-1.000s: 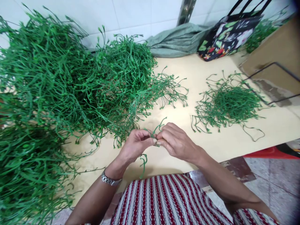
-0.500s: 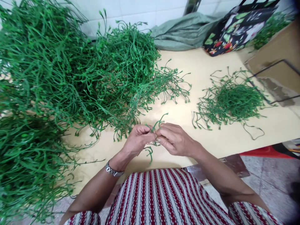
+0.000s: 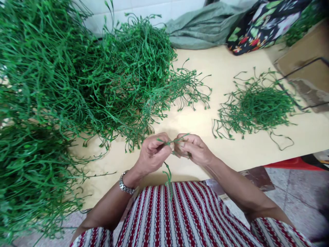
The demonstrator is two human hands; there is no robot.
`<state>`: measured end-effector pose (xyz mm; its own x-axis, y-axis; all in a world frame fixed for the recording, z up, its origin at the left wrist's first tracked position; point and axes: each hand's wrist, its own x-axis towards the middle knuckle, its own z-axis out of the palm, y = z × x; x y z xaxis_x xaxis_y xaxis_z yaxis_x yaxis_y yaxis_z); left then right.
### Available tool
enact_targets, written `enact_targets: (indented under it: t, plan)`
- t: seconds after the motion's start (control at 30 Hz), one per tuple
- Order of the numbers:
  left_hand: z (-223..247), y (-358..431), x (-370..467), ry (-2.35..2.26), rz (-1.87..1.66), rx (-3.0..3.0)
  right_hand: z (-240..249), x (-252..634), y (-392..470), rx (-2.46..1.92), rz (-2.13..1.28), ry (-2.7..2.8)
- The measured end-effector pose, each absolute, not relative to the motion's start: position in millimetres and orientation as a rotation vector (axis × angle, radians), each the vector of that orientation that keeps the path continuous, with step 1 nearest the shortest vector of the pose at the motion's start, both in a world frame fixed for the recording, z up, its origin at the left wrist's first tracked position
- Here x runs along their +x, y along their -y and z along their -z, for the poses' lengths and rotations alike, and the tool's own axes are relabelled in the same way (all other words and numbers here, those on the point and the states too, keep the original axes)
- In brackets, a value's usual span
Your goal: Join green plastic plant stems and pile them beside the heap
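Note:
Both hands are close together over the front of the pale table (image 3: pixel 195 123). My left hand (image 3: pixel 156 152), with a metal watch on its wrist, pinches thin green plastic stems (image 3: pixel 168 171) whose lower end hangs down over the striped shirt. Fingers of my right hand (image 3: pixel 194 148) are closed on the same stems, just right of the left fingertips. A large tangled heap of green stems (image 3: pixel 77 75) covers the left side. To the right lies a smaller pile of stems (image 3: pixel 266 106).
A second dense heap of stems (image 3: pixel 31 178) is at the lower left. Along the wall lie a grey-green cloth (image 3: pixel 203 27) and a black floral bag (image 3: pixel 264 25). A cardboard box (image 3: pixel 305 68) with a dark wire frame stands at the right.
The hands have turned slightly, and the fingertips have shifted on the stems. The hanging stem end now reaches lower, over the shirt. The camera view has tilted a little.

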<state>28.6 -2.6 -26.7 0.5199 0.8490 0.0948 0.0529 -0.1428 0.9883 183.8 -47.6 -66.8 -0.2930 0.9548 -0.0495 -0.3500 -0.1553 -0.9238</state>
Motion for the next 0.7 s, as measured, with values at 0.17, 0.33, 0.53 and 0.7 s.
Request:
enact_targets:
  t: [0.17, 0.33, 0.53, 0.7]
  plan:
    - [20.2, -7.7, 21.7, -0.792, -0.85, 1.565, 52.7, 202.3, 43.1, -1.185, -1.31, 1.3]
    - [25.5, -12.0, 26.9, -0.92, -0.808, 1.12, 42.9, 277.1, 36.5, -1.751, 0.062, 1.661]
    - [20.5, -15.6, 32.7, -0.972, -0.736, 0.957, 54.5, 331.1, 38.5, -2.046, 0.573, 1.83]
    - [19.1, -12.1, 39.3, -0.992, -0.744, 1.12, 29.3, 259.2, 37.8, -1.501, -0.241, 1.874]
